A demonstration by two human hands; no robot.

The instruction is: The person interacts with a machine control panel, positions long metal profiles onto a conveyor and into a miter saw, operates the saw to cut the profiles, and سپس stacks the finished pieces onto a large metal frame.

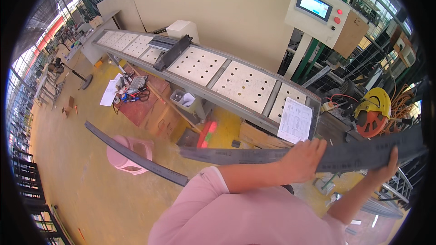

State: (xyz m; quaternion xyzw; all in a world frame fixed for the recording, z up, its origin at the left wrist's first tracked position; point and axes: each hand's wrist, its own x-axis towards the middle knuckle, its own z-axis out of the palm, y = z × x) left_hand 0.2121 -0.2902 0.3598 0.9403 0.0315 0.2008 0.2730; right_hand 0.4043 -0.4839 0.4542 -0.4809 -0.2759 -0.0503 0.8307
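A long dark grey profile bar (354, 154), with print along its side, lies across in front of my chest. My left hand (305, 159) is closed over its middle, knuckles up. Farther right, my right hand (386, 169) grips the bar from its lower edge, thumb on the near face. The bar's left end reaches past my left forearm, above the floor. A second dark strip (136, 159) slants down on my left toward my shoulder, which hides its lower end. Beyond my left hand, a printed sheet (295, 120) lies on the long perforated bench (245, 86).
A short dark profile (173, 53) lies across the bench. A control panel (313, 8) stands far right, above a yellow-and-red round tool (373, 113). On the left are a pink stool (147, 147), a bin (190, 104) and a red board (138, 111) with tools.
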